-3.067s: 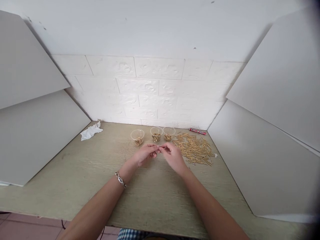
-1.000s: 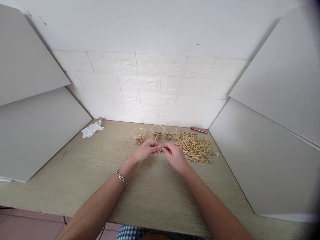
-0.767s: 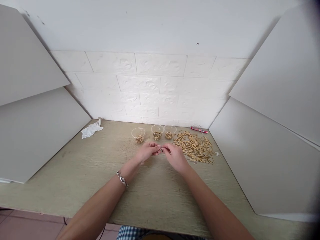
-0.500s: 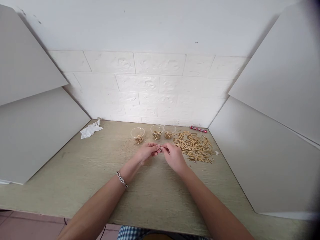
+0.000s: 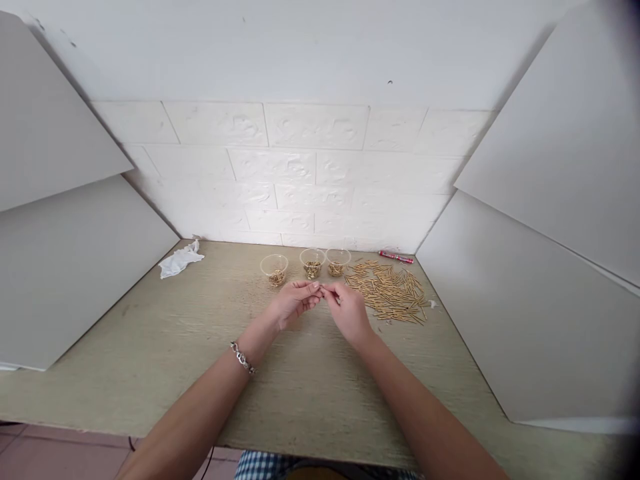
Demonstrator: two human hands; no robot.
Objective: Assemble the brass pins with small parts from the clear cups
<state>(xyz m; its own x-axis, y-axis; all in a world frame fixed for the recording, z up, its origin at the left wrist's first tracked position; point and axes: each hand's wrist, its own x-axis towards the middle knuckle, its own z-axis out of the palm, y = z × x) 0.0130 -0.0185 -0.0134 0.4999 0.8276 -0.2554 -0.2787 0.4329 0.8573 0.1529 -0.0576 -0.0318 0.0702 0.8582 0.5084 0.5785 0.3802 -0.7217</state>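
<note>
My left hand [image 5: 295, 303] and my right hand [image 5: 346, 310] meet fingertip to fingertip over the middle of the table. Both are closed in a pinch, and what lies between the fingers is too small to make out. Just beyond them stand three clear plastic cups: the left cup [image 5: 275, 265], the middle cup [image 5: 313, 257] and the right cup [image 5: 339, 256], each with small gold-coloured metal pieces inside. Right of my right hand spreads a loose pile of thin gold-coloured metal rods [image 5: 393, 293].
A crumpled white tissue [image 5: 181, 260] lies at the back left of the wooden table [image 5: 310, 393]. A red tube [image 5: 396, 257] rests behind the rods. Grey panels [image 5: 75, 267] flank both sides, and a white brick-patterned wall [image 5: 315, 167] closes the back.
The joined fingertips have shifted very slightly, with the right fingers a little higher. The view has moved a touch; cups and rods stay put.
</note>
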